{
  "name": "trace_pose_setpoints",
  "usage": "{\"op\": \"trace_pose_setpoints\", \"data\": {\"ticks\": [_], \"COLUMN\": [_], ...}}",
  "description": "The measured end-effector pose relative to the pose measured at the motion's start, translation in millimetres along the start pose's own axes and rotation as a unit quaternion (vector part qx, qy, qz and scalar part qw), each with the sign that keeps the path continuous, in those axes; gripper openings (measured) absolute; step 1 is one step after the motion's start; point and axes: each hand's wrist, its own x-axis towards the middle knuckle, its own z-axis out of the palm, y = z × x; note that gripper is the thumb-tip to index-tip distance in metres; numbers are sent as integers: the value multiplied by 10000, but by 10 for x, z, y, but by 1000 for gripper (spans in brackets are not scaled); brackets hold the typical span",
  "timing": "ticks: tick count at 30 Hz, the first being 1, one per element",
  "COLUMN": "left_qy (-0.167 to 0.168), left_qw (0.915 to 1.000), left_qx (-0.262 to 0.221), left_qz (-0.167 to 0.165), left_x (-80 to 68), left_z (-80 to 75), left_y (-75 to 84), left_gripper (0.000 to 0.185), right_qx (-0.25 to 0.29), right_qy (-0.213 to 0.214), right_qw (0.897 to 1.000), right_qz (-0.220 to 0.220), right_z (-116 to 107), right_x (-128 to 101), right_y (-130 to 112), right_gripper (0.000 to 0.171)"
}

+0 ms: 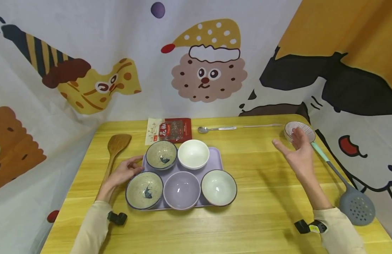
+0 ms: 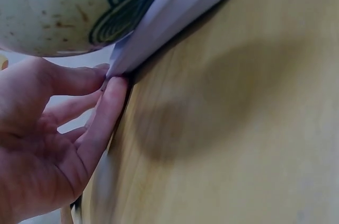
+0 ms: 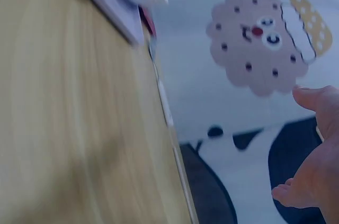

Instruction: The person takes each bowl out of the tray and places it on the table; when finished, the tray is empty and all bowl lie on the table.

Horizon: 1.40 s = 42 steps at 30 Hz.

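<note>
My left hand (image 1: 126,172) pinches the left rim of a lilac tray (image 1: 216,153), thumb above and a finger at the underside, as the left wrist view shows. Several bowls stand on the tray: a speckled bowl with a blue fish (image 1: 161,154) behind another speckled fish bowl (image 1: 144,190), a white bowl (image 1: 193,154), a lilac bowl (image 1: 182,190) and a pale dark-rimmed bowl (image 1: 219,187). My right hand (image 1: 299,157) is raised over the right side of the table, thumb spread from the fingers, holding nothing. Beyond its fingertips appears a small striped bowl (image 1: 291,129), partly covered by them.
A wooden spatula (image 1: 119,143) lies left of the tray. Behind it are a red-and-cream spice packet (image 1: 168,130), a metal spoon (image 1: 216,129) and a thin stick (image 1: 262,125). A grey slotted turner (image 1: 356,206) lies along the right edge. A printed curtain (image 1: 208,106) hangs behind the table.
</note>
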Motion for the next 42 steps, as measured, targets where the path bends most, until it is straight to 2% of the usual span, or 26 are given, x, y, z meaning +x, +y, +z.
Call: {"op": "trace_pose_setpoints", "data": {"ticks": [10, 20, 25, 31, 36, 42], "left_qy": [61, 153, 114, 126, 116, 117], "left_qw": [9998, 9996, 9998, 9997, 9997, 9998], "left_qx": [-110, 127, 52, 11, -33, -2], "left_qz": [-169, -181, -126, -186, -209, -183], "left_x": [-15, -27, -49, -38, -24, -36], "left_z": [-18, -3, -2, -10, -9, -5], "left_y": [-12, 11, 31, 9, -8, -5], "left_gripper": [60, 58, 58, 57, 57, 57], "right_qx": [91, 553, 1042, 1375, 1250, 405], "right_qy": [-572, -1208, -1452, -1949, -2369, -2669], "right_qw": [9964, 9885, 9790, 9611, 9530, 9482], "right_qz": [-612, -725, -982, -1389, -1419, -1677], "right_z": [379, 689, 828, 998, 1093, 1163], "right_x": [-407, -744, -921, -1070, -1129, -1176], "right_y": [-36, 72, 152, 233, 264, 274], "right_gripper": [94, 88, 83, 86, 92, 113]}}
